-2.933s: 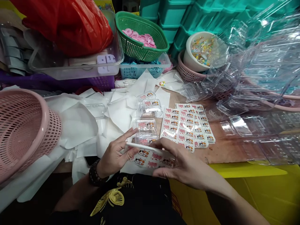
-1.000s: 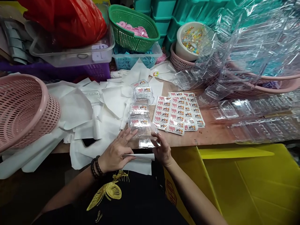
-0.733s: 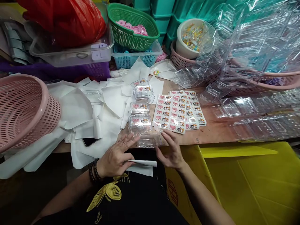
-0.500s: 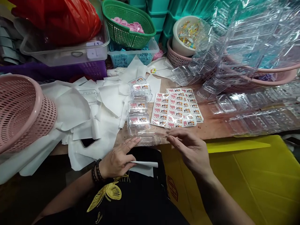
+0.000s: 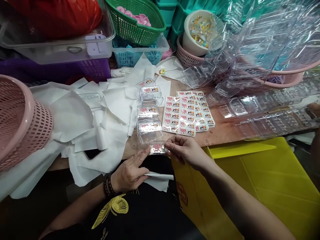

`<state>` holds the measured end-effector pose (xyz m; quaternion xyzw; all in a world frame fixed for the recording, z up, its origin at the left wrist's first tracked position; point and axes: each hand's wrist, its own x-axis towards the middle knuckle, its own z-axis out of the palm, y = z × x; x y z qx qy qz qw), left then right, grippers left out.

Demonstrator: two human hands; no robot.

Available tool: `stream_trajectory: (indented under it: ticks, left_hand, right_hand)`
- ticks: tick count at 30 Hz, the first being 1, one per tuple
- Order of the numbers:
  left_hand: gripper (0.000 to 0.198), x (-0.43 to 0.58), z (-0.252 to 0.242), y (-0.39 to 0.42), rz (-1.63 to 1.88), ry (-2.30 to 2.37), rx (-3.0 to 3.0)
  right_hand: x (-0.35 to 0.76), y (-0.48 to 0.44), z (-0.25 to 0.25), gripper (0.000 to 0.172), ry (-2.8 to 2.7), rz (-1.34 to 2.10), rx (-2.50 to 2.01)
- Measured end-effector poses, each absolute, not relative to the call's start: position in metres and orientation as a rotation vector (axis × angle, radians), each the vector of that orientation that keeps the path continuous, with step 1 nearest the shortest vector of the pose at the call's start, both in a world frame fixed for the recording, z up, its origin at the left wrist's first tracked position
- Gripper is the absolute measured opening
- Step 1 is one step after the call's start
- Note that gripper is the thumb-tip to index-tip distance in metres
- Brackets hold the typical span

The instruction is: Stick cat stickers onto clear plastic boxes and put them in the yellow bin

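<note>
My left hand (image 5: 131, 170) pinches a folded white sticker sheet (image 5: 160, 176) between thumb and fingers, while its index fingertip rests at the left end of a clear plastic box (image 5: 153, 144). A cat-print sticker (image 5: 157, 148) lies over that box. The fingers of my right hand (image 5: 181, 148) are closed on the sticker's right end; whether its left end is stuck down I cannot tell. Behind stands a row of clear boxes with the same sticker (image 5: 149, 126) on them. Several printed sticker sheets (image 5: 186, 113) lie overlapped to the right of that row.
White backing papers (image 5: 115, 103) cover the left of the table, partly over a phone (image 5: 92, 153). A pink basket (image 5: 37, 116) stands at the left edge. Clear boxes (image 5: 260, 103) line the right side. A yellow carton (image 5: 250, 176) stands below the table edge.
My right hand has moved left and brought the sticker over the clear box, where its print now shows. My left hand keeps its hold on the folded sheet. The view has shifted slightly.
</note>
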<state>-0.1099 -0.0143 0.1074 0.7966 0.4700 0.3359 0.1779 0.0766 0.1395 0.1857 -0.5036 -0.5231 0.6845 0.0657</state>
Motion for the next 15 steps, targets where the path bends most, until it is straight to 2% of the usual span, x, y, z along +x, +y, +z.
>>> stream_trajectory:
  ticks: [6, 15]
  left_hand:
    - [0.006, -0.1104, 0.1066, -0.0118, 1.011, 1.310, 2.266]
    - [0.005, -0.1069, 0.1061, -0.0108, 0.950, 1.391, 2.342]
  right_hand:
    - [0.0743, 0.1416, 0.1853, 0.048, -1.606, 2.062, -1.557]
    - [0.0730, 0.1409, 0.1832, 0.039, -1.745, 1.967, -1.578]
